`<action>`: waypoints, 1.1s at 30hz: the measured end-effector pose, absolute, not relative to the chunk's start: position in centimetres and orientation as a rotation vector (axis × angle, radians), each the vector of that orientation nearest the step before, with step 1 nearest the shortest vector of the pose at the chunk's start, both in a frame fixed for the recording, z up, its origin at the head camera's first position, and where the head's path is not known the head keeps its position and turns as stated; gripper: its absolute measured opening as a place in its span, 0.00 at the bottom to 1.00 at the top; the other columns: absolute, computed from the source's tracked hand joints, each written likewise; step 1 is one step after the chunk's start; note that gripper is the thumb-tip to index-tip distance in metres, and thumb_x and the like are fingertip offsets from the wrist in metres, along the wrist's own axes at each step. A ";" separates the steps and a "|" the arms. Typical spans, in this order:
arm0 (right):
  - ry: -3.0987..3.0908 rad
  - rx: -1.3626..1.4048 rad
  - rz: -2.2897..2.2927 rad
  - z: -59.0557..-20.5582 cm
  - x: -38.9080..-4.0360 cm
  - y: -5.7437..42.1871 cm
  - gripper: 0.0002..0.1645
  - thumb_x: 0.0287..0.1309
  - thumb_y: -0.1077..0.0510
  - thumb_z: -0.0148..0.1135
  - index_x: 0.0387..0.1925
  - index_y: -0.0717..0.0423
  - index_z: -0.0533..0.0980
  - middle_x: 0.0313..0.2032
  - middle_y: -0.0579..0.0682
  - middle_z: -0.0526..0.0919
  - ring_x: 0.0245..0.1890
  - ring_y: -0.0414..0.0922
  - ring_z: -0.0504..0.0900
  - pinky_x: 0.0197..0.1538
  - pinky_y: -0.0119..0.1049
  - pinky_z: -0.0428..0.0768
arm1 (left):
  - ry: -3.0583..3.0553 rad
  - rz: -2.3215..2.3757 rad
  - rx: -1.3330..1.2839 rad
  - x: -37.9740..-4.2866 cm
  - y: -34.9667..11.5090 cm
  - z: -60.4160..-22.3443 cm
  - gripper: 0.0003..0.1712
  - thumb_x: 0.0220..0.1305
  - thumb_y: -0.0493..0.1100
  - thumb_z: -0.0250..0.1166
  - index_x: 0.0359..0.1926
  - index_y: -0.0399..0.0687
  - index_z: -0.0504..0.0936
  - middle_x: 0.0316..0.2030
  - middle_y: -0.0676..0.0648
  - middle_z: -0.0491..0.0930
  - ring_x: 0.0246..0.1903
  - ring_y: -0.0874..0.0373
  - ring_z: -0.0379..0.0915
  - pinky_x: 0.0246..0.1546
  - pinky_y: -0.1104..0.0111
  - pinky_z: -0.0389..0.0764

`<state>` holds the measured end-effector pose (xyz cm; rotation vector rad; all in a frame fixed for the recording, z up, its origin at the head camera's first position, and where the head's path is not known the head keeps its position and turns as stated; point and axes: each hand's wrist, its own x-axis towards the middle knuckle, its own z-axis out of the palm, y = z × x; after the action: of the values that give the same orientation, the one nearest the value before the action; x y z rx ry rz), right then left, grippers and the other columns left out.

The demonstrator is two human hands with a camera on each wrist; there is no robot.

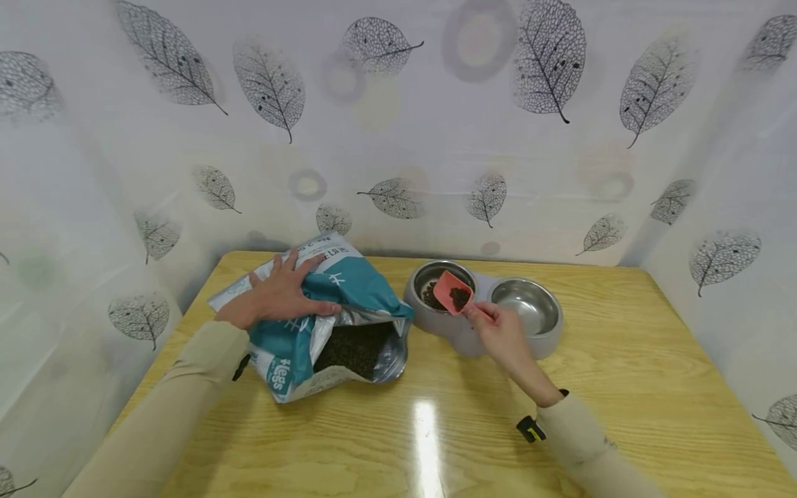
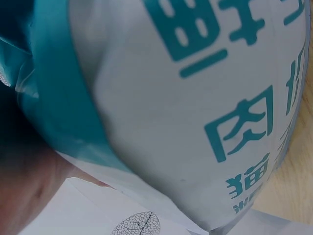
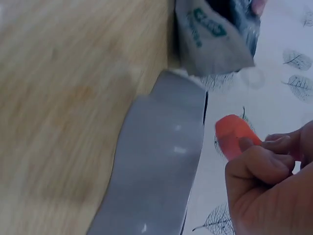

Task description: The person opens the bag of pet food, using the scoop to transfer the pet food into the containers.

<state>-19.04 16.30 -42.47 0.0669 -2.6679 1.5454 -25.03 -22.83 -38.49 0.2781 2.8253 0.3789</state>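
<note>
On top of a teal and white pet food bag (image 1: 367, 283) rests my left hand (image 1: 280, 294), its fingers spread. The bag lies on its side, and its open mouth faces me, showing dark brown kibble (image 1: 351, 349) inside. My right hand (image 1: 504, 339) pinches the handle of a pink scoop (image 1: 443, 289) with some kibble in it. The scoop is over the left bowl of a grey double feeder (image 1: 463, 339), tilted, and kibble (image 1: 429, 296) lies in that bowl. In the right wrist view the scoop (image 3: 230, 132) shows above the feeder's side.
The feeder's right steel bowl (image 1: 529, 308) sits beside the left one, close to my right forearm. Everything stands on a light wooden table (image 1: 349, 443). A leaf-patterned sheet (image 1: 398, 138) hangs behind the table's back edge and along both sides.
</note>
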 end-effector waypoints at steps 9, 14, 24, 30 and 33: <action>-2.749 0.269 0.953 -43.1 -22.0 17.5 0.14 0.67 0.58 0.63 0.26 0.60 0.83 0.14 0.44 0.69 0.20 0.42 0.65 0.26 0.34 0.62 | 2.827 0.368 0.271 -25.2 -23.0 -38.4 0.68 0.52 0.84 0.60 0.84 0.64 0.41 0.81 0.31 0.30 0.78 0.23 0.23 0.60 0.15 0.33; -2.798 0.362 0.746 -42.7 -23.1 16.9 0.23 0.67 0.57 0.62 0.16 0.54 0.68 0.14 0.43 0.58 0.17 0.41 0.59 0.23 0.34 0.56 | 2.817 0.381 0.270 -25.1 -23.0 -38.3 0.68 0.52 0.84 0.61 0.84 0.64 0.41 0.81 0.31 0.29 0.78 0.23 0.22 0.60 0.15 0.32; -2.799 0.492 0.489 -42.8 -23.4 16.0 0.18 0.67 0.59 0.62 0.20 0.55 0.72 0.15 0.50 0.72 0.17 0.48 0.72 0.19 0.41 0.71 | 2.815 0.382 0.280 -25.1 -22.5 -38.4 0.68 0.52 0.84 0.60 0.84 0.65 0.41 0.81 0.31 0.30 0.78 0.24 0.23 0.61 0.15 0.34; -2.766 0.481 0.590 -41.9 -22.6 16.7 0.12 0.70 0.57 0.60 0.31 0.60 0.79 0.14 0.49 0.69 0.14 0.43 0.65 0.18 0.37 0.65 | 2.827 0.372 0.285 -25.1 -22.7 -38.6 0.68 0.52 0.85 0.60 0.84 0.65 0.40 0.81 0.31 0.29 0.78 0.23 0.24 0.61 0.15 0.34; -2.824 0.525 0.984 -41.1 -21.9 16.9 0.16 0.74 0.54 0.56 0.35 0.61 0.82 0.17 0.46 0.71 0.18 0.39 0.64 0.23 0.33 0.64 | 2.829 0.368 0.281 -25.1 -22.9 -38.6 0.68 0.52 0.85 0.60 0.84 0.65 0.40 0.81 0.31 0.29 0.78 0.23 0.24 0.61 0.15 0.34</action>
<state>-21.86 16.92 -41.06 0.5253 -2.8241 0.9841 -25.09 -22.86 -38.64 0.2809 2.8294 0.3681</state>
